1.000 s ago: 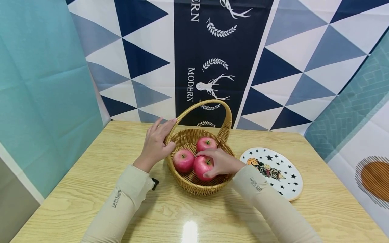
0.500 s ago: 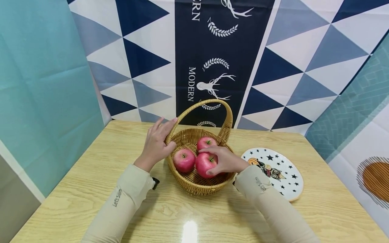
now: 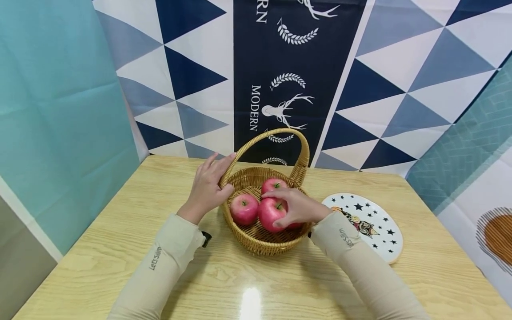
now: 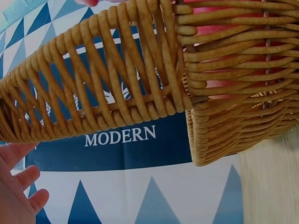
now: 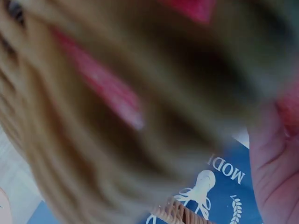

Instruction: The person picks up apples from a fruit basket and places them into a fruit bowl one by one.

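A wicker basket (image 3: pixel 262 249) with a tall arched handle stands mid-table, with several red apples in it. My left hand (image 3: pixel 206 189) holds the handle's left base, thumb on its inner side and fingers along the outside. In the left wrist view, some fingertips (image 4: pixel 28 179) stand free beside the handle. My right hand (image 3: pixel 298 206) reaches over the basket's right rim and grips an apple (image 3: pixel 270 215) between thumb and fingers. One apple (image 3: pixel 244 209) lies left of it and another apple (image 3: pixel 274 184) behind. A further apple (image 3: pixel 295 226) is mostly hidden under my right hand.
A white plate (image 3: pixel 386 242) with black stars and a cartoon figure lies right of the basket, partly behind my right sleeve. The light wood table (image 3: pixel 120 231) ends at a patterned cloth (image 3: pixel 200 89) behind.
The gripped apple has risen slightly and moved a little right in my right hand, partly uncovering the apple at the basket's right side. My left hand stays on the handle. The view shifts slightly.
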Tool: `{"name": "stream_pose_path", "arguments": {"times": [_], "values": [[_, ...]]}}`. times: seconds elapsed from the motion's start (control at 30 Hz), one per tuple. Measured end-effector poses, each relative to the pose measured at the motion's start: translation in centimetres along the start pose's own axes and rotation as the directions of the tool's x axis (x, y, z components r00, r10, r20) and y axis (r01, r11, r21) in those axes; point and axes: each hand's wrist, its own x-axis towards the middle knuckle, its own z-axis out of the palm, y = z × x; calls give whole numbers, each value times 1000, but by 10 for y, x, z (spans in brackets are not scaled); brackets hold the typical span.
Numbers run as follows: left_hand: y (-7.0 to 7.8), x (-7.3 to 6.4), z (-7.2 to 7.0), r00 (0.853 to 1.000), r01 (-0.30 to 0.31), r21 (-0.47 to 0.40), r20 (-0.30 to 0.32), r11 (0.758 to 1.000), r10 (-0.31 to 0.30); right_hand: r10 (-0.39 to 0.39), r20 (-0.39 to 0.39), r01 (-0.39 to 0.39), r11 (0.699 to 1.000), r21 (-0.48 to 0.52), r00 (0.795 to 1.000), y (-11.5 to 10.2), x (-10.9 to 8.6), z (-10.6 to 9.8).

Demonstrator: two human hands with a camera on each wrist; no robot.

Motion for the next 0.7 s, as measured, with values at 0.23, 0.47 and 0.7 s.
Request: {"name": "stream_pose_path", "arguments": {"times": [0.23,0.47,0.7], "values": [[0,0,0,1000,10,-6,-1,1000,-10,27,8,-27,1000,6,1000,-2,-3,-13],[-3,-1,-1,1000,26,-3,-10,1000,-26,6,43,-6,1000,3,999,-2,0,-23],[-2,0,-1,1000,23,0,4,1000,-23,64,75,-66,998,22,995,-1,0,-39]]}}
